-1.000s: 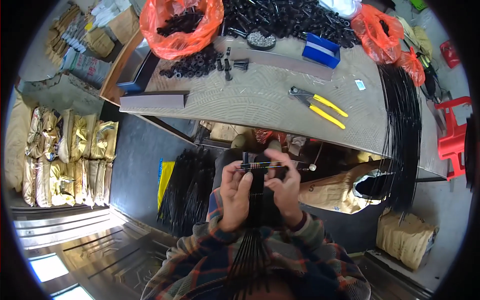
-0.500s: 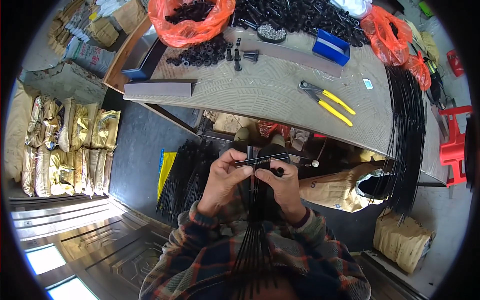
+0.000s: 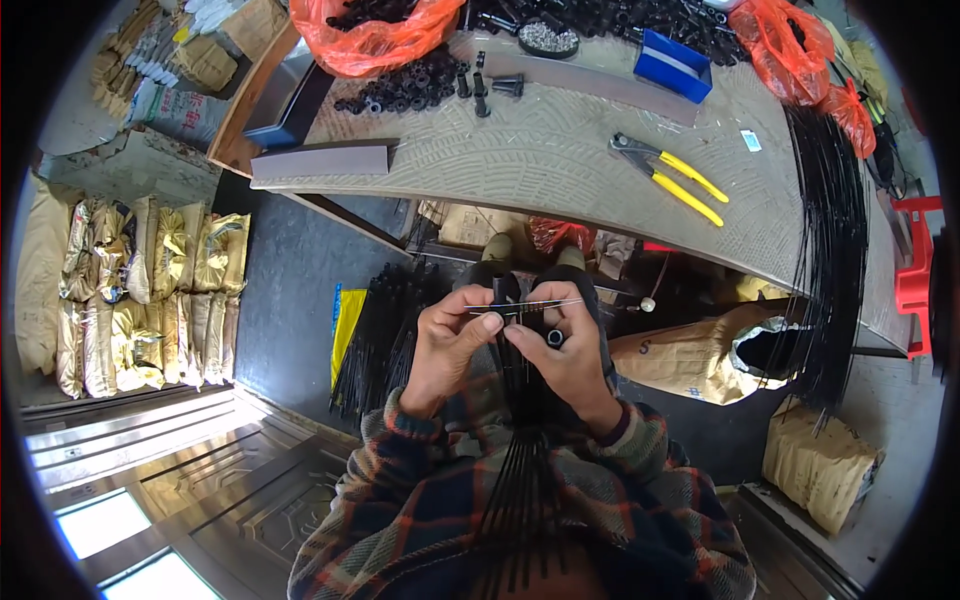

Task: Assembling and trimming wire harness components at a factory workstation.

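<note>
1. One table point(image 3: 520, 155), grey top, swept with wavy scuffs, edge bowed by the lens.
2. Sacks point(image 3: 186, 335) at left: two stacked rows, tan and gold, crinkled; we judge ten or more.
3. Two bundles of thin black rods, too many for us to count: one point(image 3: 830, 230) hanging over the table's right end, one point(image 3: 375, 350) on the floor beside a yellow sheet point(image 3: 348, 335).
4. One brown paper sack point(image 3: 680, 360), creased, mouth open, right of the lap.
5. Three thin red plastic bags on the table: one point(image 3: 385, 50) at left, two at right, the larger point(image 3: 790, 75) beside the smaller point(image 3: 848, 118).
6. Two bare hands over the lap. Left hand point(image 3: 450, 345) pinches fine strands point(image 3: 545, 302) near an upright black tube point(image 3: 505, 290); right hand point(image 3: 565, 350) pinches their other end, a round-mouthed socket point(image 3: 556, 338) tucked in its palm. Strand count unclear to us.
7. Slim black stems point(image 3: 525, 470), perhaps a dozen, run from between the hands, fanning toward the plaid chest.
8. One pliers point(image 3: 650, 158), dark metal head, two yellow handles.
9. One blue box point(image 3: 672, 70), rectangular, open.
10. One round dark dish point(image 3: 548, 53) heaped with silvery bits.
</note>
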The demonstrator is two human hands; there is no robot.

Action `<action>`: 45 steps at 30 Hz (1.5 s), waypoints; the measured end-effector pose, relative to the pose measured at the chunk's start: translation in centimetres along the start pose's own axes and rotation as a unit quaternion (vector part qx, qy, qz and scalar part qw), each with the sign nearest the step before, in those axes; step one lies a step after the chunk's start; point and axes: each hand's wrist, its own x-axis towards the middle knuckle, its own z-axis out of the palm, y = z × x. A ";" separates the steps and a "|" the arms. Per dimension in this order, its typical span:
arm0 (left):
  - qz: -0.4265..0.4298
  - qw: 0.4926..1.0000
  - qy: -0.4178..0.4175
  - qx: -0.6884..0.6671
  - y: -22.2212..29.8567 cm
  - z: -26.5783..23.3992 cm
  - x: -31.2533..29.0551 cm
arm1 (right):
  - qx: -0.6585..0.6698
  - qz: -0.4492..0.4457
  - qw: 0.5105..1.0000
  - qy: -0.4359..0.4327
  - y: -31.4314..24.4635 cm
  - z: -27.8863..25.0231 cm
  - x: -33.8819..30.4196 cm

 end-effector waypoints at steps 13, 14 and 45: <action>0.019 0.999 -0.016 -0.031 -0.7 0.1 -0.6 | -0.129 -0.052 0.989 -0.057 -0.1 -0.7 -0.4; 0.011 0.998 -0.017 -0.055 -0.8 0.4 -0.7 | -0.111 -0.036 0.992 -0.051 0.0 -0.7 -0.5; -0.010 0.959 -0.001 -0.284 -4.1 4.1 1.6 | -0.131 -0.005 0.991 -0.010 1.5 -3.2 0.4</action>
